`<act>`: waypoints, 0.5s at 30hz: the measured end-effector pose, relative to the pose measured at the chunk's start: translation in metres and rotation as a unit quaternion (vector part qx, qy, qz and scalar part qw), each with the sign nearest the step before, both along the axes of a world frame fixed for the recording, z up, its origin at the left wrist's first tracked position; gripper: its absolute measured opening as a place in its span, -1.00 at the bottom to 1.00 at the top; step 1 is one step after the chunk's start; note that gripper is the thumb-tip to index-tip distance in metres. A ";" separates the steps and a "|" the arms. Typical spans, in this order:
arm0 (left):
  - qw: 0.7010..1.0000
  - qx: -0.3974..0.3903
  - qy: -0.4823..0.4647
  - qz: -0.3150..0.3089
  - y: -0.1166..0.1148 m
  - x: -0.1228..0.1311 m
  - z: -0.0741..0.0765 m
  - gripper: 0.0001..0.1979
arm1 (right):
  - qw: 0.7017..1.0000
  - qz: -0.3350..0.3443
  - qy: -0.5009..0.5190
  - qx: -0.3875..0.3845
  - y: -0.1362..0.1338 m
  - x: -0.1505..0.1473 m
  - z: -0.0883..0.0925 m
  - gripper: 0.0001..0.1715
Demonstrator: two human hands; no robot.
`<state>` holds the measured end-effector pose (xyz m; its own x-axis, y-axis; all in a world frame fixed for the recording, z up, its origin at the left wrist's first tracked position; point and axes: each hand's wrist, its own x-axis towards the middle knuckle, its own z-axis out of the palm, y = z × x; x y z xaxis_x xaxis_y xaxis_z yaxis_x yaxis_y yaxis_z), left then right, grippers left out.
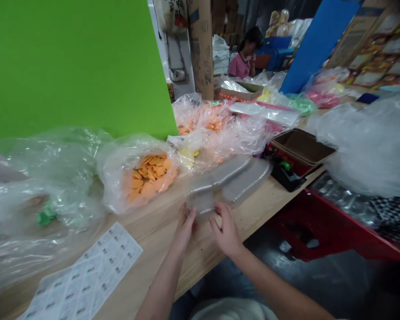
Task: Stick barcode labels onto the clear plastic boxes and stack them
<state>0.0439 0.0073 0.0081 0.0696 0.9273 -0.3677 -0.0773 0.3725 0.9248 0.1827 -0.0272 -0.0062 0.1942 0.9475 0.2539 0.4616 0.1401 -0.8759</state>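
Rows of nested clear plastic shells [243,178] lie along the wooden table in front of me; whether they are lids or cups is blurred. My left hand [186,224] grips the near end of one row [200,202] from its left side, thumb and fingers bent round it. On the other side, my right hand [227,229] has its fingers curled against the same end. Left of the hands sits an open clear bag of orange plastic discs [150,173]. Printed label sheets [96,266] lie overlapped on the table at the lower left.
A green panel [76,66] stands behind the bags. Brown-lined trays [303,149] and a black object [286,175] sit at the right. Beyond the table edge is a red crate [306,235] beside a big plastic bag [376,146]. A person in pink [240,64] sits farther back.
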 end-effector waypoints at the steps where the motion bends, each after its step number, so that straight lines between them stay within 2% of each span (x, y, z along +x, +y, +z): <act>1: 1.000 -0.009 0.004 0.011 0.000 -0.003 0.003 -0.28 | 0.998 -0.008 0.061 -0.026 0.004 -0.001 0.000 -0.49; 5: 0.999 -0.018 0.016 0.024 -0.002 -0.010 0.007 -0.24 | 0.968 0.025 0.212 -0.130 0.023 -0.006 0.001 -0.53; 9: 0.988 0.104 0.106 0.029 -0.011 -0.013 0.002 -0.31 | 0.949 0.087 0.265 -0.145 0.036 -0.018 -0.002 -0.54; 12: 0.952 0.216 0.208 0.064 -0.027 -0.020 0.001 -0.39 | 0.924 0.142 0.312 -0.170 0.034 -0.029 -0.010 -0.61; 15: 0.901 0.291 0.310 0.079 -0.046 -0.033 0.003 -0.57 | 0.902 0.206 0.310 -0.219 0.022 -0.041 -0.017 -0.56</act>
